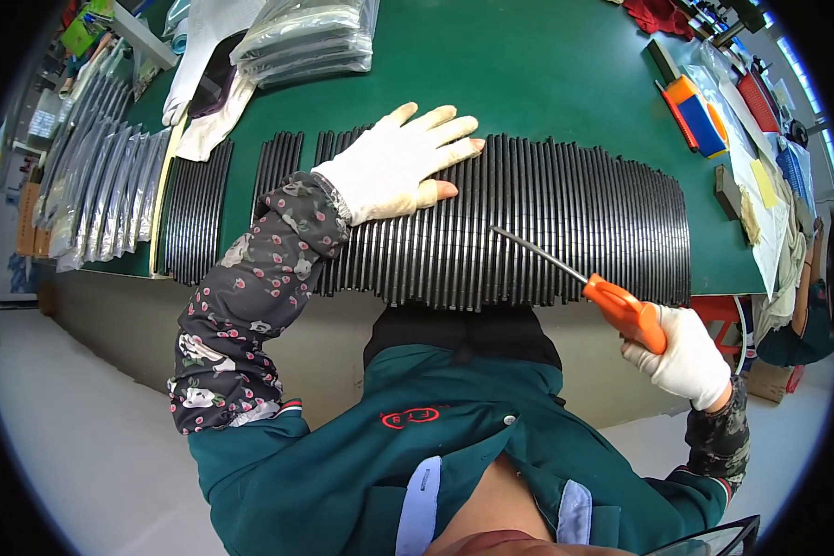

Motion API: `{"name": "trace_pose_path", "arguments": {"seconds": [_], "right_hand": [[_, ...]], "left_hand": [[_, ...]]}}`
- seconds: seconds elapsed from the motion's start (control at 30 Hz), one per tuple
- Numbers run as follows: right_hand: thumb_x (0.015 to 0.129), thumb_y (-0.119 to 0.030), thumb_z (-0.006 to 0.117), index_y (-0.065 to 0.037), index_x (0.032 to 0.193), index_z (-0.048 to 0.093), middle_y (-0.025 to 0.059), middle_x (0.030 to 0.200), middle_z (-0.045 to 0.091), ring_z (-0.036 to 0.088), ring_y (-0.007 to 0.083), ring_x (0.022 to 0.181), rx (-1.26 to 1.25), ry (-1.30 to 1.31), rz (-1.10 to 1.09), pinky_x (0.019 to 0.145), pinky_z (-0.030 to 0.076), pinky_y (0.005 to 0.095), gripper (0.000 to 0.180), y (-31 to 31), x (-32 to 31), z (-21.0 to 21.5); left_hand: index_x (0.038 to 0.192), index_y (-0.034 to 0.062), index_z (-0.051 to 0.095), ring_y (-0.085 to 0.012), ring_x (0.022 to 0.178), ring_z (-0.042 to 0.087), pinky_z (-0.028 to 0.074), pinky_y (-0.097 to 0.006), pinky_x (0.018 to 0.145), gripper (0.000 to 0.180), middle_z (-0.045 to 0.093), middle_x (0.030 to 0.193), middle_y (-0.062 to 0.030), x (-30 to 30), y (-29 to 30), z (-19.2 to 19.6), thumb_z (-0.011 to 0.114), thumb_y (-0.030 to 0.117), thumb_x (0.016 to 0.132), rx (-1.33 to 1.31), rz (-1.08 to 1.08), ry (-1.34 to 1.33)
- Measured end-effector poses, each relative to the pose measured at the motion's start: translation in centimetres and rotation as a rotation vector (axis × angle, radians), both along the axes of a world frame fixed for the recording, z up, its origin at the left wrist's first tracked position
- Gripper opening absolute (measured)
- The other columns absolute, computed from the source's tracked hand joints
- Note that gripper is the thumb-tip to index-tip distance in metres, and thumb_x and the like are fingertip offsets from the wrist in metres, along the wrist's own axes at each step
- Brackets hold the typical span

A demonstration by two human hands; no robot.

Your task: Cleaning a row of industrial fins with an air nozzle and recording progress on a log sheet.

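Worktop: green mat-covered bench [528,74], near edge running along the body, pale floor below.
Rods: wide row of thin black rods [565,222] laid side by side, across the near edge of the worktop, ends overhanging toward the body.
Left fingers: fingers [435,125] spread slightly and stretched flat, fingertips bare where the glove is cut off, thumb lying low beside the palm.
Left touch: palm and fingers pressed flat on top of the rods, toward the left end of the main row.
Left hand: left hand [394,167] in a white glove, palm down, pointing toward the right rim.
Left arm: dark floral sleeve [250,296], elbow bent, forearm crossing up from the lower left over the near edge.
Right fingers: curled shut around the orange handle; single fingers hard to tell under the glove.
Right hold: screwdriver [621,310], orange handle in the fist, slim metal shaft slanting up-left, tip resting on the rods near the middle of the row.
Right hand: right hand [690,357] in a white glove, off the near edge, below the right end of the row.
Left corner: smaller groups of black rods [195,213]; bagged rods [102,195] fanned out at the left edge.
Far edge: stacked clear bags [310,42].
Right edge: orange and blue tool [700,116], papers [760,185].
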State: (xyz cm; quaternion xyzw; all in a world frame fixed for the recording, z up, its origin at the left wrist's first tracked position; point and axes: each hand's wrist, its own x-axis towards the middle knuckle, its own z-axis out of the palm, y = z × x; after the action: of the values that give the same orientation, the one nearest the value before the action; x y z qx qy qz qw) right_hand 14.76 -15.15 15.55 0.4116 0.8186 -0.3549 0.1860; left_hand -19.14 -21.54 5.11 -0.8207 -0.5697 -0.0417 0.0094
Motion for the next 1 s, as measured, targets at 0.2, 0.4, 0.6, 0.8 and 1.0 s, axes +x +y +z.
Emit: {"name": "trace_pose_path", "arguments": {"seconds": [0.2, 0.4, 0.6, 0.8, 1.0], "right_hand": [[0.073, -0.020, 0.065, -0.005, 0.087, 0.058, 0.0149, 0.068, 0.060, 0.059, 0.0333, 0.063, 0.000, 0.031, 0.058, 0.063, 0.048, 0.0372, 0.022, -0.4, 0.1, -0.2], [0.073, -0.021, 0.066, -0.005, 0.085, 0.057, 0.0157, 0.068, 0.060, 0.059, 0.0340, 0.064, 0.030, 0.024, 0.102, 0.062, 0.048, 0.0378, 0.022, -0.5, 0.0, -0.2], [0.072, -0.021, 0.066, -0.006, 0.086, 0.058, 0.0156, 0.067, 0.060, 0.060, 0.0344, 0.065, 0.070, 0.022, 0.117, 0.062, 0.049, 0.0381, 0.022, -0.6, -1.0, 0.1], [0.072, -0.018, 0.065, -0.003, 0.091, 0.058, 0.0155, 0.065, 0.058, 0.058, 0.0341, 0.060, -0.009, 0.179, 0.129, 0.060, 0.048, 0.0364, 0.024, -0.4, -2.1, -0.7], [0.073, -0.013, 0.064, -0.002, 0.092, 0.057, 0.0119, 0.063, 0.057, 0.057, 0.0243, 0.055, -0.082, 0.165, 0.078, 0.057, 0.047, 0.0312, 0.023, -0.3, -2.8, 0.7]], "left_hand": [[0.135, 0.0116, 0.035, -0.0251, 0.133, 0.028, 0.021, -0.046, 0.108, 0.059, 0.032, 0.142, -0.0079, 0.1, 0.0, 0.2, 0.054, 0.033, 0.083, -0.010, -0.010, -0.014], [0.135, 0.0115, 0.034, -0.0249, 0.132, 0.028, 0.021, -0.046, 0.108, 0.060, 0.032, 0.142, -0.0077, -0.1, -0.1, -0.1, 0.055, 0.031, 0.083, -0.001, -0.005, 0.000], [0.135, 0.0116, 0.034, -0.0252, 0.132, 0.028, 0.022, -0.046, 0.108, 0.060, 0.032, 0.141, -0.0078, 0.0, 0.2, 0.1, 0.055, 0.030, 0.083, -0.012, -0.006, -0.003], [0.135, 0.0108, 0.033, -0.0271, 0.132, 0.027, 0.024, -0.048, 0.106, 0.061, 0.031, 0.142, -0.0087, -0.5, -0.1, 0.0, 0.054, 0.034, 0.083, 0.024, -0.024, -0.003], [0.141, 0.0120, 0.025, -0.0298, 0.136, 0.019, 0.016, -0.049, 0.108, 0.080, 0.024, 0.146, -0.0120, -4.7, -2.0, 2.8, 0.023, 0.067, 0.084, 0.168, 0.099, -0.179]]}}
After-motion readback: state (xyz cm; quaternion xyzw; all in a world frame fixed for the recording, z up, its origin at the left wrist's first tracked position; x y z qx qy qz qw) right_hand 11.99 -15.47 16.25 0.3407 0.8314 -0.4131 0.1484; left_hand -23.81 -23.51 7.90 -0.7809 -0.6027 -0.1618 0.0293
